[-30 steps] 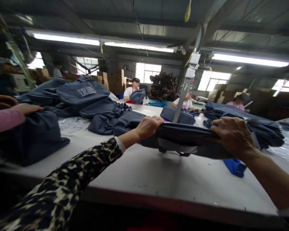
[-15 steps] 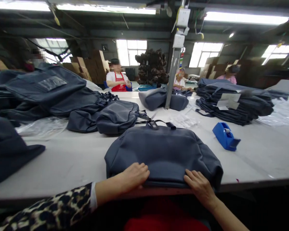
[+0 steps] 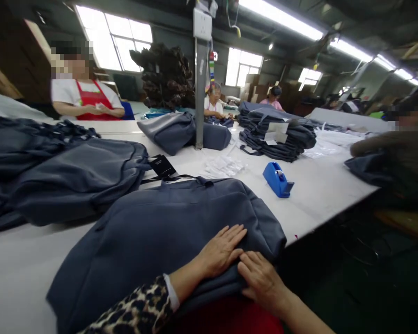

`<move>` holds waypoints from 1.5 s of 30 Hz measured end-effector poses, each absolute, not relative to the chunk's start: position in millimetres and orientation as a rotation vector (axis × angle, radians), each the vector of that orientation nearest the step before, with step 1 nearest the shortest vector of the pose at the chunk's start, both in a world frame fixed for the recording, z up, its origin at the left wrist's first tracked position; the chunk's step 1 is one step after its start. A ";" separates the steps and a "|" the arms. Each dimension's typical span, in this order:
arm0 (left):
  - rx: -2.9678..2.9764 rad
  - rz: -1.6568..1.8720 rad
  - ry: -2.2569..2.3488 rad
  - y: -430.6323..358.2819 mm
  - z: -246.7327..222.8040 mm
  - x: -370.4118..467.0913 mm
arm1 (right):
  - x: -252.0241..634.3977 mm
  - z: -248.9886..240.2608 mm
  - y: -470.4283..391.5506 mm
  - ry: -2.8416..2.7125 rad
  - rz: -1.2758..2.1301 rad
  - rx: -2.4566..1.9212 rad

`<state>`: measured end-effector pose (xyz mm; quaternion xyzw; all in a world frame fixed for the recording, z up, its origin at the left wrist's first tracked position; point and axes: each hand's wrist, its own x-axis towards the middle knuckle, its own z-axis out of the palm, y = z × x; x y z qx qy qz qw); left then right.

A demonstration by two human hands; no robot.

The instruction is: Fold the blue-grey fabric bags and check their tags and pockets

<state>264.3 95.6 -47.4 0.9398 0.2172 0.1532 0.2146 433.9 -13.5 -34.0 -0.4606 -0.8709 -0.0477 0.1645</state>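
A dark blue-grey bag [image 3: 142, 232] lies in front of me at the table's near edge. Its strap handle points away from me, and a black hang tag [image 3: 163, 166] lies by that end. Flat on the bag's near right part rests my left hand [image 3: 221, 253], its fingers stretched out. Just right of it, my right hand [image 3: 263, 282] has its fingers curled over the bag's near edge, gripping the fabric; its thumb is partly hidden. The two hands almost touch.
Another bag [image 3: 87, 178] lies at the left. A blue tape dispenser [image 3: 278, 180] stands beyond my hands, near clear plastic packaging [image 3: 225, 166]. A metal post [image 3: 199, 93] rises from the table, with stacked bags [image 3: 275, 134] behind it. Co-workers sit across and at the right.
My view has turned right and come closer to the bag. My left hand has moved from the near edge onto the bag's surface, beside my right hand, and its fingers have straightened.
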 end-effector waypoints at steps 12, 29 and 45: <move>2.613 0.459 0.500 94.8 -44.6 263.0 | 531.9 29.7 47.5 -1.528 0.254 -2.146; 2.679 0.411 0.423 73.7 -45.0 267.7 | 547.2 -24.0 34.5 -1.028 0.927 -1.688; 2.696 0.903 0.211 69.1 -43.4 256.3 | 553.3 -16.8 21.9 -1.277 1.015 -1.605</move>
